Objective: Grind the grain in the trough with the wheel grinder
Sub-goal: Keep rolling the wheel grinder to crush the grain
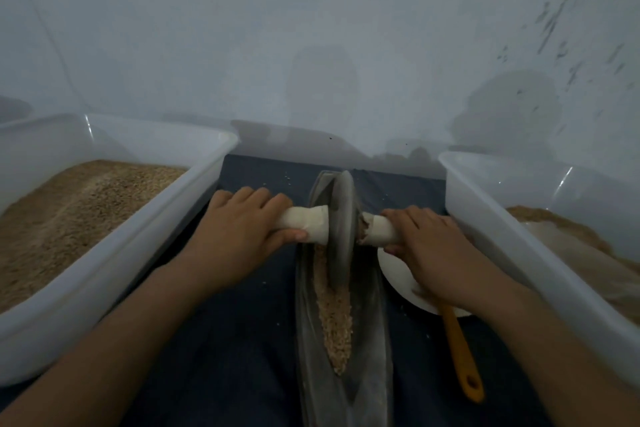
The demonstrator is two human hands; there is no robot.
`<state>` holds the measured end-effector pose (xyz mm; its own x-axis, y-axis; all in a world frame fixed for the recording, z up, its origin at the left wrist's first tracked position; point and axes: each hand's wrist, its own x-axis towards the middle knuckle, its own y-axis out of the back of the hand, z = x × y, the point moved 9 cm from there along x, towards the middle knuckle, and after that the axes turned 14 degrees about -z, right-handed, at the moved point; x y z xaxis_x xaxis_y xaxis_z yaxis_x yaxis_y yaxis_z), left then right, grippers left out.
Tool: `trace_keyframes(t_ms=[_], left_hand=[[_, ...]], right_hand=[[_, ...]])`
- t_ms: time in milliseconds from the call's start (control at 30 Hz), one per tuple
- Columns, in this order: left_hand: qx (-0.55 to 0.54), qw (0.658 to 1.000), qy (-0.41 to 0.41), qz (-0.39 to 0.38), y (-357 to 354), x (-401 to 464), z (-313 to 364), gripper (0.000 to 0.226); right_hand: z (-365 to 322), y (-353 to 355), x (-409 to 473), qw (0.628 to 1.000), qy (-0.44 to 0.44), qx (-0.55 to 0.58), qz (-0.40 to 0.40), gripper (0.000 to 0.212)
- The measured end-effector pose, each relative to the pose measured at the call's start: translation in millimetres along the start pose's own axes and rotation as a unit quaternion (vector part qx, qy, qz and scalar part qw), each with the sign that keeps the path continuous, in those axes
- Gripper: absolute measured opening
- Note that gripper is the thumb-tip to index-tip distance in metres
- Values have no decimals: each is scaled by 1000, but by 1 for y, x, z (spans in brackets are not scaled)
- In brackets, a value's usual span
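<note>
Both hands wrapped tight on the axle handles: left hand on the left stub, right hand on the right. At 9 o'clock, left bin holds whole grain. Centre: wheel grinder stands on edge in the trough, toward its 12 o'clock end; grain lies in the groove toward 6 o'clock. Wheel looks heavy and rigid, grain loose and spill-prone; grip the wrapped handles close to the disc, pressing evenly. At 3 o'clock: plate, orange-handled tool, right bin.
</note>
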<state>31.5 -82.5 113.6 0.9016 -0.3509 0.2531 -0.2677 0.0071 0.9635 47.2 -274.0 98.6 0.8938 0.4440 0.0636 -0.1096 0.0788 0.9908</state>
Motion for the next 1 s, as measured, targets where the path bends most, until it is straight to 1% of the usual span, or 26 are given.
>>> trace_keyframes(t_ms=[67,133,167,233,267,300,367,400,467,533,567,600,633,700,800,867,900,967,1000], left_hand=[[-61,994,-43,-80,-4,-5,-3,68],[-152,967,-78,-189,-10,-14,-1,56],[-188,952,-92,-224,-11,-19,1,53],[-227,932,-117,-257,-8,-26,4,47],[-237,927,-124,-261,-5,-27,6,47],[-242,926,-127,-259,-3,-27,7,47],[-230,934,-114,-250,-3,-24,6,52],[-219,942,-97,-237,-4,-20,5,55],[-168,967,-61,-183,-7,-11,1,58],[-62,993,-22,-94,-7,-3,-2,70],[-18,999,6,-50,-6,-1,-4,79],[8,999,32,-22,-7,1,-5,82],[17,999,49,-7,-6,2,-5,81],[24,999,48,8,-4,4,-1,76],[22,1000,8,-2,0,2,1,78],[-26,998,-42,-39,0,-4,1,72],[-65,992,-67,-85,-3,-9,1,66],[-155,963,-102,-194,-7,-19,3,58],[-187,949,-114,-225,-6,-22,4,54]], right_hand=[[-8,6,-10,998,31,14,-44,41],[-17,14,-24,992,65,48,-101,36],[-21,18,-32,985,83,72,-132,32],[-27,21,-46,967,103,124,-199,15],[-28,21,-51,959,106,141,-222,9],[-28,20,-53,956,104,150,-231,8],[-25,18,-49,963,86,135,-217,16],[-21,17,-43,972,72,110,-192,23],[-14,11,-27,991,36,41,-119,36],[-7,8,-13,1000,-1,-9,-23,42],[-4,6,-8,999,-18,-21,16,45],[-3,5,-4,998,-31,-25,41,47],[-1,3,0,998,-38,-22,53,48],[3,-1,4,998,-41,-10,45,48],[1,0,-2,1000,-9,-11,5,46],[-8,8,-14,999,22,-6,-31,47],[-14,12,-21,998,40,5,-57,48],[-23,17,-36,988,71,51,-130,46],[-25,18,-43,980,77,81,-167,45]])
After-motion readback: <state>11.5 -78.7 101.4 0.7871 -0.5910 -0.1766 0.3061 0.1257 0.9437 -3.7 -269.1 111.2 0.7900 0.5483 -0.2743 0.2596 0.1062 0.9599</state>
